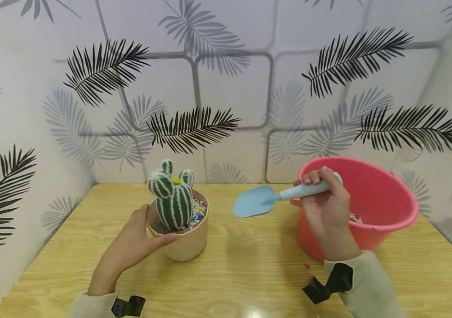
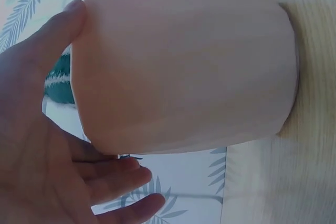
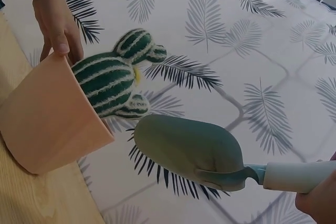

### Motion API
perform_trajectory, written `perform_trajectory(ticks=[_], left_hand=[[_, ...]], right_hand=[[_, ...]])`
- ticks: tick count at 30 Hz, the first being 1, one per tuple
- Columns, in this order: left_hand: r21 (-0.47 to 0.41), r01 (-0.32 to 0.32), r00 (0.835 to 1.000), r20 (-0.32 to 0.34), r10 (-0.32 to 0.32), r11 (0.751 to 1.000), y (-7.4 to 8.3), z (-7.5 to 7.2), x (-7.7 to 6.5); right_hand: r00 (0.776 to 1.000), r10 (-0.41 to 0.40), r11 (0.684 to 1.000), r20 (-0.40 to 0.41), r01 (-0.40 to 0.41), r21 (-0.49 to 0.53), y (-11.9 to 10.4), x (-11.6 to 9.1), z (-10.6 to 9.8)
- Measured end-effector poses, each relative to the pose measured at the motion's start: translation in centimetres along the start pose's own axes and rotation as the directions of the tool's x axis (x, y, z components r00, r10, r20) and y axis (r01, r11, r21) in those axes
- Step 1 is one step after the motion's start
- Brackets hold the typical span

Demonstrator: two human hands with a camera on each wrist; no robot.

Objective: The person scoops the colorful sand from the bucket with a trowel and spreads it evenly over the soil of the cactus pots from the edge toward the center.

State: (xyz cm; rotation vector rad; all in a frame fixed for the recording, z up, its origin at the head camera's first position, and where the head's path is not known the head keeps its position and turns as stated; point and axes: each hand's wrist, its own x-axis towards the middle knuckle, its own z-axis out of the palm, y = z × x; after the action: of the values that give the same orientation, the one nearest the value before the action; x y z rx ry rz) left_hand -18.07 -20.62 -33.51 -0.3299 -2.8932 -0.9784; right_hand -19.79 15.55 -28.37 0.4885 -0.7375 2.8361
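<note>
Two grips: left of centre, the half-curled left hand clasps the flowerpot; the tight-curled right hand should hold its trowel level.

Showed just a strip of cactus behind the pot in the left wrist view; lost most of the right hand past the right wrist view's edge. In the head view, hid part of the bucket behind that hand; left pebbles inside too small to count.
</note>
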Motion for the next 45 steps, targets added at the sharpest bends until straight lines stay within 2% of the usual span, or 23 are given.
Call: perform_trajectory(ticks=[7, 11, 16, 20, 23, 28, 30, 35, 39, 42, 45], left_hand=[[0.018, 0.068, 0.997, -0.025, -0.067, 0.998, 0.9, 0.7, -0.2], [0.025, 0.08, 0.995, -0.06, -0.078, 0.997, 1.4, 1.1, -0.7], [0.018, 0.071, 0.983, -0.173, -0.067, 0.997, 3.0, 2.0, -1.8], [0.011, 0.03, 0.957, -0.289, -0.026, 0.999, 4.5, 2.8, -2.6], [0.021, 0.034, 0.947, -0.321, -0.026, 0.999, 5.5, 3.2, -3.1], [0.048, 0.05, 0.95, -0.312, -0.032, 0.998, 7.5, 3.6, -4.0], [0.067, 0.029, 0.95, -0.312, -0.006, 0.997, 8.3, 3.8, -4.2], [0.086, -0.067, 0.952, -0.294, 0.09, 0.994, 10.0, 4.4, -4.2], [0.056, -0.102, 0.963, -0.243, 0.112, 0.993, 11.0, 4.9, -3.5], [0.052, -0.146, 0.963, -0.219, 0.154, 0.988, 11.7, 5.3, -2.5], [0.01, -0.169, 0.967, -0.193, 0.167, 0.986, 12.3, 5.6, -1.3]], right_hand=[[0.999, -0.018, 1.0, -0.031, 0.019, 0.018, -1.7, -0.1, -0.3], [0.999, -0.029, 0.999, -0.027, 0.03, 0.036, -2.9, -0.2, -0.4], [0.999, -0.04, 0.998, -0.018, 0.041, 0.038, -4.5, -0.4, -0.5], [0.998, -0.056, 0.997, 0.007, 0.055, 0.061, -5.8, -0.5, -0.7], [0.997, -0.068, 0.994, 0.038, 0.065, 0.087, -7.0, -0.4, -0.9], [0.991, -0.087, 0.991, 0.103, 0.075, 0.109, -8.9, -0.3, -1.6], [0.989, -0.088, 0.991, 0.12, 0.075, 0.109, -9.4, -0.2, -1.8], [0.991, -0.098, 0.987, 0.09, 0.085, 0.135, -10.8, 0.0, -2.2], [0.992, -0.114, 0.981, 0.056, 0.104, 0.162, -12.2, 0.1, -2.7], [0.991, -0.131, 0.979, 0.028, 0.125, 0.161, -13.2, 0.4, -2.9], [0.988, -0.156, 0.98, 0.007, 0.154, 0.128, -14.1, 0.7, -3.1]])
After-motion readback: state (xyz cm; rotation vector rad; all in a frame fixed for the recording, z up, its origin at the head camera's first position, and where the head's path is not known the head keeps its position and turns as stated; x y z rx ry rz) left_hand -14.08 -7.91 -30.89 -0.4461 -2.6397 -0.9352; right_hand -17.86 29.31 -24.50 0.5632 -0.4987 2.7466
